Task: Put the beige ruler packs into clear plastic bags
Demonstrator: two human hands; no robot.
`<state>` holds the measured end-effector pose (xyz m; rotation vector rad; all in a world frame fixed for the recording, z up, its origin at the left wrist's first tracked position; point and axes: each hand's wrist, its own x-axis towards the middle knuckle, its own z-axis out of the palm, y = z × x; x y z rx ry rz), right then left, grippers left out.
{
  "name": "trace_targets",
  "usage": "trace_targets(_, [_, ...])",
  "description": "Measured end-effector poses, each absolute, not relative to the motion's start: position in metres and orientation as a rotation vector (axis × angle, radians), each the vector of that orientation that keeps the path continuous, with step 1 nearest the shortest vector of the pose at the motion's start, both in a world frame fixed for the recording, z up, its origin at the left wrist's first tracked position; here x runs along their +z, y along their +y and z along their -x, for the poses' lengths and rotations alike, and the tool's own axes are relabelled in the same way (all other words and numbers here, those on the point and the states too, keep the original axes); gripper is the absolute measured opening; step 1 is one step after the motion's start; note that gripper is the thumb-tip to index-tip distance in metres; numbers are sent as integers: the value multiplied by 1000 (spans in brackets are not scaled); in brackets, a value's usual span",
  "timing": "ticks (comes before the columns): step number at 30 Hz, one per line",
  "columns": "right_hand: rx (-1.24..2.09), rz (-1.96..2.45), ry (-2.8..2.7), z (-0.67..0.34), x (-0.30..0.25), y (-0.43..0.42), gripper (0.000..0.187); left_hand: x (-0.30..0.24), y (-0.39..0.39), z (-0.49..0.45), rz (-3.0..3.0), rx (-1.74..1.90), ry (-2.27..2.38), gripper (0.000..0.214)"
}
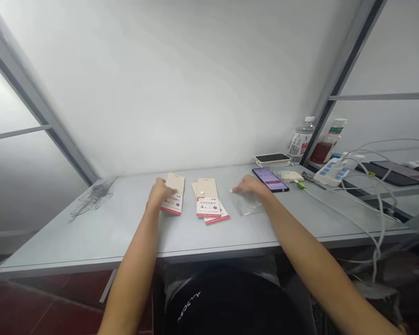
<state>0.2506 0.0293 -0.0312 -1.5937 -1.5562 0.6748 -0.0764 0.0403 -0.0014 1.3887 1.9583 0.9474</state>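
Note:
My left hand [158, 193] is closed on a small beige-and-white paper packet [176, 184] with a red lower edge, its thumb across the front. Right of it, a few similar packets [207, 188] overlap in a loose pile on the table; the top one has a white round fastener and printed text. My right hand [249, 187] has its fingers curled over a clear plastic bag [247, 207] that lies against the tabletop. The fingertips are slightly blurred, and a small white spot shows at them.
A lit phone [270, 180], a pale-cased device [272, 160] and a water bottle [301, 142] stand to the right. Beyond are a power strip [337, 171] with white cables [379, 223] hanging over the edge. Crumpled clear plastic [96, 197] lies at the left.

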Motion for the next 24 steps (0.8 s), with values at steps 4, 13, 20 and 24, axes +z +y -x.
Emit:
trace_targets(4, [608,1612,-1543,-241,-23,27,30,9,31,62,-1431,1221,1659,69])
trace_targets(13, [401,1328,-1493,-196,-3,-2,36,3,-7,-11,-1544,1123,755,44])
trace_targets(20, [615,1147,-1410,-192,-3,-3,29,-1,-18,-14,-1589,822,639,48])
trace_targets(24, [774,1021,-1353,-192,-3,-2,29,1,-21,-14,-1610,753,663,50])
